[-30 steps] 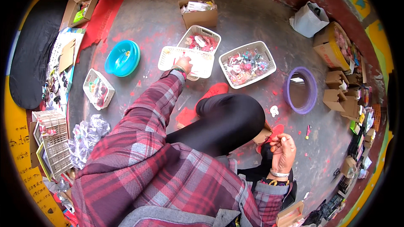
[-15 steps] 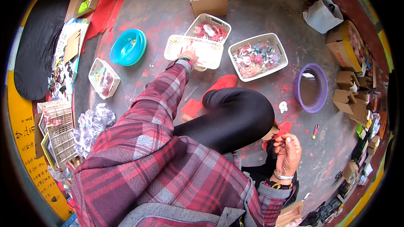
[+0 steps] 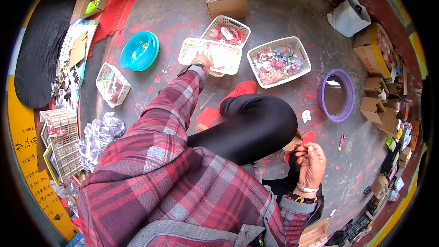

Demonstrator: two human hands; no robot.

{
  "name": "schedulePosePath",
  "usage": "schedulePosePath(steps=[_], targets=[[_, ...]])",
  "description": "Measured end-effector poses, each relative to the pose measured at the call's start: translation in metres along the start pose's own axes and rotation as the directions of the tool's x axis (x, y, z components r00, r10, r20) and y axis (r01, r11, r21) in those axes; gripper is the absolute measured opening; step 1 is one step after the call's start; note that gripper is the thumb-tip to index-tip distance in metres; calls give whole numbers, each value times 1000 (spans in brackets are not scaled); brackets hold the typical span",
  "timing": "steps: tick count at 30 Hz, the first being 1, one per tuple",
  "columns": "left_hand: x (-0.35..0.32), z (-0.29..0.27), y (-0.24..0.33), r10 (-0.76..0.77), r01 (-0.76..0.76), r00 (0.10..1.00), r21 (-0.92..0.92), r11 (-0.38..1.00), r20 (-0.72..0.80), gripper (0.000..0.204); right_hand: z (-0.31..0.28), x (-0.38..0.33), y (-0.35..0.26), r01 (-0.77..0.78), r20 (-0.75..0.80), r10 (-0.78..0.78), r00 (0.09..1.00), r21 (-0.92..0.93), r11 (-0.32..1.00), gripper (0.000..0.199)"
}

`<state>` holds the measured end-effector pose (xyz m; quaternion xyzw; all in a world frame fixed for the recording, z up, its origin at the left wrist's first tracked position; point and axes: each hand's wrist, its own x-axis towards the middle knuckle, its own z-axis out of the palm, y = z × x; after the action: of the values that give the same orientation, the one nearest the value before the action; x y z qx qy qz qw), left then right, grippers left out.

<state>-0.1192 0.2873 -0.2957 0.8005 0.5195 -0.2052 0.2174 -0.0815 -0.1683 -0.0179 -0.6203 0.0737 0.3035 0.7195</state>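
At the end of my outstretched left arm, my left hand (image 3: 200,59) is at the near left part of a white plastic basket (image 3: 234,67) with small red and white pieces inside. Its fingers are too small and overexposed to make out. Low on the right, my right hand (image 3: 312,167) is raised beside my knee, fingers curled together with tips touching; whatever is between them is hidden. A second white basket (image 3: 247,28) with red and white items sits behind the first. To the right stands a white basin (image 3: 303,50) full of small wrapped, colourful trinkets.
Teal basins (image 3: 155,50) and a small white basket (image 3: 101,72) stand left. A purple tub (image 3: 352,98) holding dark liquid is on the right. A cardboard box (image 3: 228,8) stands at the back. Boxes and goods line both walls. My bent leg and red shoe (image 3: 242,90) lie between.
My left hand has shifted slightly left and toward me within the basket. My right hand keeps its curled pose. The view has moved very slightly.
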Motion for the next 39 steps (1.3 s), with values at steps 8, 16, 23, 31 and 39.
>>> schedulePosePath(steps=[8, 16, 23, 31, 39], targets=[[11, 6, -13, 130, -146, 979, -98, 984, -155, 22, 1, 1, 0, -16, 14, 17, 1000, -14, 1000, 14], [1, -19, -13, 164, -184, 983, -447, 875, -84, 18, 5, 1, -1, -44, 5, 45, 999, -28, 999, 13], [-41, -80, -15, 268, -208, 963, -737, 643, -37, 9, 4, -2, 0, -60, 10, 61, 998, -60, 996, 14], [-132, -158, 5, 774, 36, 633, -999, -12, 14, 7, 4, -10, -2, -24, 22, 25, 999, -54, 998, 14], [-270, -197, 102, 938, 169, 345, -981, -93, -30, 8, 17, -19, 3, 558, -16, -609, 793, -382, 737, 32]])
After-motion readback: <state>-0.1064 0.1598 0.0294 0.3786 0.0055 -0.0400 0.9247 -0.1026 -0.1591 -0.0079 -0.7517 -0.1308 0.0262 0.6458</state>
